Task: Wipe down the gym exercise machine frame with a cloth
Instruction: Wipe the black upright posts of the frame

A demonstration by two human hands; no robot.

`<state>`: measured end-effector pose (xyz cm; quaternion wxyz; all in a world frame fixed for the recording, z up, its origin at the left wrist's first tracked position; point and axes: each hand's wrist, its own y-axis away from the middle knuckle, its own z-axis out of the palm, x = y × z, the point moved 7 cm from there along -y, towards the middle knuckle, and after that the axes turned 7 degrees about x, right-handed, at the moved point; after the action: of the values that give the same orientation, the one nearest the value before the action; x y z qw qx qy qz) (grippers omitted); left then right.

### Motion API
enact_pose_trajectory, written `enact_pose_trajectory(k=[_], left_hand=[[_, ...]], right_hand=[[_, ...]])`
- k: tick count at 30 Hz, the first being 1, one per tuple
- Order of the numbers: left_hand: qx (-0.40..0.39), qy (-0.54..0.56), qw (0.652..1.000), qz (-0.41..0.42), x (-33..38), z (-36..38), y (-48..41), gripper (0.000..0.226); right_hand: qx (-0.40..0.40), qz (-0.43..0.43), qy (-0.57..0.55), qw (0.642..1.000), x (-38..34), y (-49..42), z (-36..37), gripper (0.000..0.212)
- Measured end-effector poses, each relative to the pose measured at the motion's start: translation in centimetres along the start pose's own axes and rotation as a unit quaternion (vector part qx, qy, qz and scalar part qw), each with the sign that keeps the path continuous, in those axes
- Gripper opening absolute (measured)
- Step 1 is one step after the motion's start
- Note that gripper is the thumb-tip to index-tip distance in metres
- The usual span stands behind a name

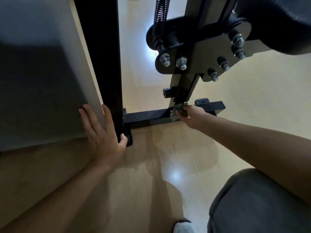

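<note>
The right hand [191, 116] has its fingers [184, 110] curled tight round a crumpled grey-green cloth [176, 112]. It presses the wad against the machine frame low down, right where the slanted bar [184, 91] meets the horizontal base bar [148, 115]. A pale edge of the cloth hangs out below the grip. The left hand [102, 132] is spread flat, its fingers [89, 118] straight and apart against the smooth grey wall panel [42, 73]. Its index finger lies along the edge of the black upright post [104, 56], and its thumb rests on the post's other side near the foot; it holds nothing. The frame is square black tubing with a matt finish. Higher up, a flat dark bracket plate [210, 56] with rounded corners carries several shiny hex bolts [181, 63], and a coiled steel spring [159, 19] rises from it. A black cushioned pad [277, 22] bulges at the upper right. The floor [252, 98] is glossy tan and reflects a light. A knee [260, 199] in grey fabric and the toe of a pale shoe [183, 227] show at the bottom.
</note>
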<state>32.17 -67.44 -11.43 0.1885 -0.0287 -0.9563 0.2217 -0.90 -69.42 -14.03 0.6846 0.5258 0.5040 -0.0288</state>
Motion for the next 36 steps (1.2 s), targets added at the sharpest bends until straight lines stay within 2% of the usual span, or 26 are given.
enact_pose_trajectory(k=[2, 4, 5, 10, 13, 15, 17, 20, 22, 24, 26, 28, 31, 34, 36], left_hand=[[-0.011, 0.011, 1.000, -0.011, 0.3, -0.2, 0.1, 0.114], [-0.012, 0.022, 1.000, -0.015, 0.4, -0.4, 0.2, 0.113], [-0.009, 0.028, 0.999, -0.016, 0.6, -0.6, 0.3, 0.112], [0.003, 0.076, 0.996, -0.053, 1.8, -1.3, 0.4, 0.113], [-0.007, 0.101, 0.991, -0.092, 2.7, -1.3, 0.5, 0.118], [-0.016, 0.107, 0.989, -0.099, 3.5, -1.5, 0.7, 0.116], [-0.020, 0.095, 0.993, -0.061, 5.1, -1.6, 1.1, 0.110], [-0.051, 0.081, 0.995, 0.010, 7.7, -0.6, 2.4, 0.101], [-0.100, 0.062, 0.992, 0.051, 8.6, 1.0, 3.1, 0.091], [-0.151, 0.039, 0.985, 0.072, 8.5, 2.3, 3.4, 0.078], [-0.195, 0.022, 0.977, 0.079, 8.2, 3.4, 3.1, 0.069], [-0.241, -0.004, 0.966, 0.091, 8.0, 4.6, 2.5, 0.066], [-0.307, -0.045, 0.945, 0.107, 8.3, 7.5, 1.5, 0.070], [-0.333, -0.090, 0.932, 0.112, 9.0, 10.8, 0.8, 0.078], [-0.352, -0.109, 0.924, 0.101, 9.2, 12.8, 0.6, 0.083]], right_hand=[[-0.045, 0.058, -0.079, 0.994, -0.1, 1.8, 0.5, 0.017], [-0.082, 0.075, -0.125, 0.986, -0.8, 3.9, 0.9, 0.004], [-0.083, 0.078, -0.145, 0.983, -1.3, 5.2, 0.9, 0.007], [-0.143, 0.052, -0.190, 0.970, -4.1, 8.8, 1.8, 0.015], [-0.198, 0.046, -0.193, 0.960, -5.2, 8.5, 1.8, 0.009], [-0.230, 0.025, -0.148, 0.962, -5.6, 7.3, 1.0, 0.020], [-0.253, -0.029, -0.034, 0.966, -6.2, 6.1, 0.1, 0.018], [-0.214, -0.110, 0.179, 0.954, -6.0, 3.2, -2.7, 0.010], [-0.153, -0.208, 0.319, 0.912, -5.9, 0.6, -4.8, 0.011], [-0.097, -0.312, 0.427, 0.843, -5.8, -1.9, -6.1, 0.017], [-0.049, -0.385, 0.478, 0.788, -5.9, -3.3, -6.4, 0.024], [-0.016, -0.443, 0.485, 0.754, -6.2, -4.4, -5.8, 0.023], [-0.039, -0.463, 0.507, 0.726, -5.0, -6.5, -4.0, 0.032], [-0.117, -0.441, 0.605, 0.653, -0.7, -9.0, -1.5, 0.048], [-0.104, -0.476, 0.633, 0.601, 0.6, -10.0, -0.9, 0.050]])
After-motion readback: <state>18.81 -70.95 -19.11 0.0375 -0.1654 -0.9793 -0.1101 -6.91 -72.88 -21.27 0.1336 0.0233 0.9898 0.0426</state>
